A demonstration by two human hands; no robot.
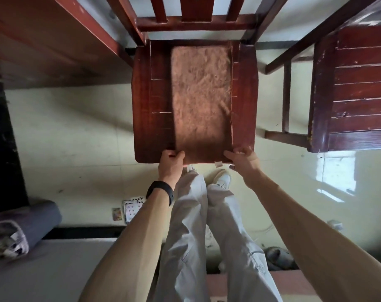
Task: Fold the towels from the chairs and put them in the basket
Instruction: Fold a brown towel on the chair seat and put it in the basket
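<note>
A brown fuzzy towel [201,94] lies flat as a long strip down the middle of a dark red wooden chair seat [151,118], reaching from the backrest to the front edge. My left hand [171,163] pinches the towel's near left corner at the seat's front edge. My right hand [243,159] grips the near right corner, fingers curled over the cloth. A small white label [218,164] hangs from the near hem. No basket is in view.
A second dark red chair [359,90] stands at the right, a wooden table [54,40] at the upper left. A grey rolled bundle [21,227] lies at lower left. Playing cards [130,209] are scattered on the pale tiled floor by my legs.
</note>
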